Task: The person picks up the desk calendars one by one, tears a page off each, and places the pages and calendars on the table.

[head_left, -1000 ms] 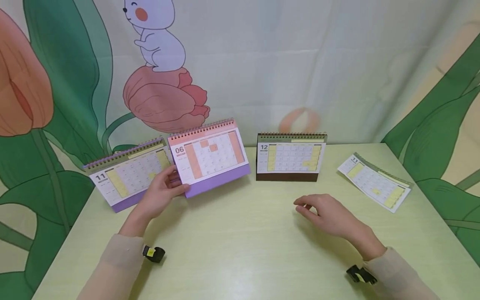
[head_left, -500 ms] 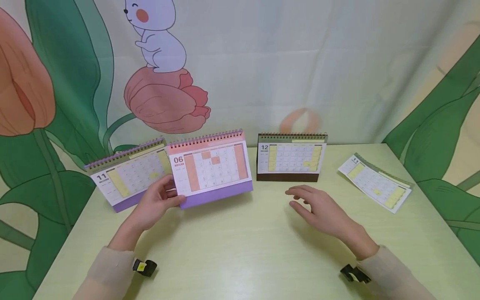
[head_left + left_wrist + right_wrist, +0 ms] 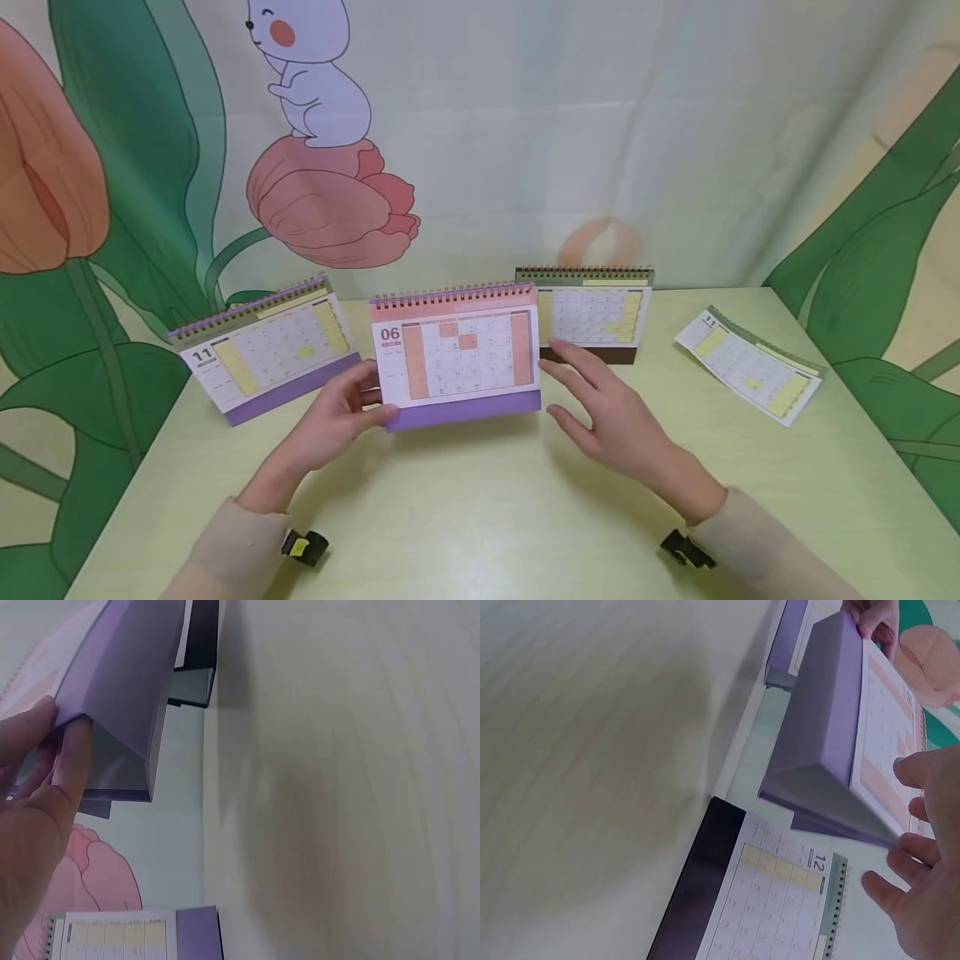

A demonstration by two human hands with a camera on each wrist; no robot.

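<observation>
A desk calendar (image 3: 468, 358) with a pink "06" page and a purple base is held up over the table. My left hand (image 3: 337, 421) pinches its left side, thumb on the front and fingers behind; the left wrist view shows these fingers (image 3: 71, 761) inside the base's open end. By the calendar's right edge is my right hand (image 3: 611, 412), fingers spread and thumb apart. In the right wrist view its fingertips (image 3: 909, 769) come up close to the page and the right side of the purple base (image 3: 810, 712).
A purple-based "11" calendar (image 3: 266, 350) stands at the left. Behind my right hand is a dark-based "12" calendar (image 3: 592, 312), partly covered. A loose "11" sheet (image 3: 750, 365) lies at the right of the table (image 3: 465, 517). A printed curtain (image 3: 465, 142) hangs behind.
My left hand has brought the "06" calendar down and to the right, now more level and overlapping the "12" calendar. My right hand has moved left toward it, its fingers spreading.
</observation>
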